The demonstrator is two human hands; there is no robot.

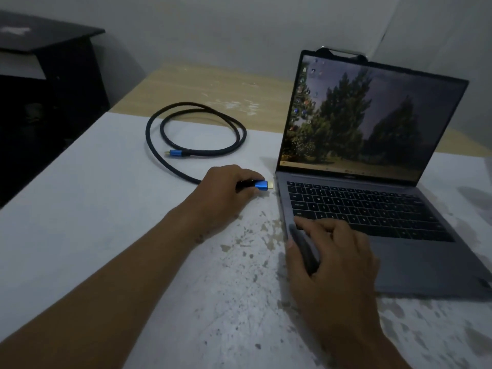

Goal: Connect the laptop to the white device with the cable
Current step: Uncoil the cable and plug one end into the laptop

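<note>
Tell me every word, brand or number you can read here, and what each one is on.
None can be read for certain.
Laptop keyboard keys: letters print white, but too small and blurred to quote.
Mark under the screen, on the hinge strip: a brand perhaps, too blurred.
Desktop icons down the screen's left edge: labels unreadable.
Cable and its blue plug in the left hand: no print visible.
</note>
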